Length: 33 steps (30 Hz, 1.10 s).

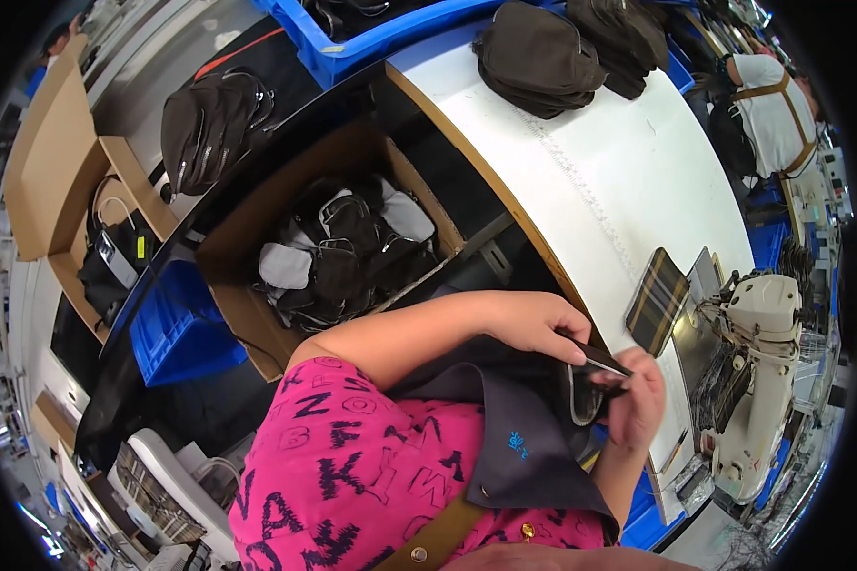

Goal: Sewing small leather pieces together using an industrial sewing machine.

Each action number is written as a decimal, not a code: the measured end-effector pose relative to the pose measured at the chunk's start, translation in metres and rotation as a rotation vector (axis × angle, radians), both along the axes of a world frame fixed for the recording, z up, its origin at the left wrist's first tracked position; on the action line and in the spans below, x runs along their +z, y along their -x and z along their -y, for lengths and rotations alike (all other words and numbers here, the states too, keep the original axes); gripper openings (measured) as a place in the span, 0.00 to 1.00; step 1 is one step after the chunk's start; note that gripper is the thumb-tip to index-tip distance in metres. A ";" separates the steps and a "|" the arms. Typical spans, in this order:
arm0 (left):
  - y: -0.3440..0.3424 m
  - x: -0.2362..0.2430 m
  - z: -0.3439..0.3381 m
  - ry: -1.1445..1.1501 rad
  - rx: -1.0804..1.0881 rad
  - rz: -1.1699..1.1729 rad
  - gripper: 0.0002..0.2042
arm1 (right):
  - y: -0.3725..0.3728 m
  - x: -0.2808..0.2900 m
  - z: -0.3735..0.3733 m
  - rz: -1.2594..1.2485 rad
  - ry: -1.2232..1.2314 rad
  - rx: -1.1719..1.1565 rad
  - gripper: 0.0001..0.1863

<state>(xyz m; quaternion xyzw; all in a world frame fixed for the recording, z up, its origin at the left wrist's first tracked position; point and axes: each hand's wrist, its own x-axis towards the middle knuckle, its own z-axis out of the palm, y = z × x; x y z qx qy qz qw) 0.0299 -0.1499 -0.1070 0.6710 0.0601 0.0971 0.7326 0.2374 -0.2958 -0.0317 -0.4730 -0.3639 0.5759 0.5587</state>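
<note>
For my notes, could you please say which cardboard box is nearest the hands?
The central box, holding dark and pale pieces; the left box is farther away.

The person wears a bright pink short-sleeved top printed all over with large letters, some solid dark and jagged, others only thinly outlined. Over it lies a dark navy bib with a slanting edge, a small bright-blue motif and a small metal stud. An olive-brown strap carries a round silvery snap; near it sits a gold-coloured button. The hands are ungloved.
</note>
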 end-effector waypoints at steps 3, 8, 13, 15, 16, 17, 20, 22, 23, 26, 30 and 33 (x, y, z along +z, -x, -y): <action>0.006 -0.019 0.005 0.160 -0.012 0.088 0.13 | -0.010 0.014 0.006 -0.028 -0.098 -0.029 0.13; -0.004 -0.027 0.015 0.609 0.122 0.146 0.11 | -0.015 0.004 0.003 0.048 -0.051 -0.058 0.16; -0.010 -0.016 -0.002 1.023 0.326 0.383 0.14 | -0.031 -0.048 0.021 0.040 0.171 0.084 0.28; -0.013 -0.003 -0.009 1.008 0.314 0.376 0.15 | -0.011 -0.037 0.016 0.108 0.267 0.021 0.18; -0.009 -0.027 -0.014 0.910 0.235 0.439 0.17 | -0.009 -0.035 0.014 0.147 0.257 0.071 0.16; -0.009 -0.017 -0.017 0.896 0.254 0.310 0.19 | -0.011 -0.036 0.014 0.186 0.254 0.103 0.14; -0.019 0.009 -0.036 0.716 0.034 0.163 0.22 | -0.014 -0.009 0.005 0.668 0.211 0.148 0.13; -0.031 0.031 -0.038 0.493 0.023 0.062 0.19 | -0.014 -0.010 0.007 0.678 0.208 0.104 0.14; -0.037 0.041 -0.039 0.272 0.037 -0.020 0.17 | -0.015 -0.011 0.008 0.694 0.204 0.087 0.14; -0.050 0.060 -0.041 0.085 0.016 -0.105 0.13 | -0.014 -0.008 0.009 0.533 0.288 0.054 0.16; -0.060 0.073 -0.036 -0.120 0.032 -0.146 0.09 | -0.019 -0.018 0.015 0.484 0.211 0.004 0.19; -0.060 0.065 -0.042 -0.133 0.048 -0.296 0.07 | -0.022 -0.027 0.016 0.598 0.030 -0.001 0.21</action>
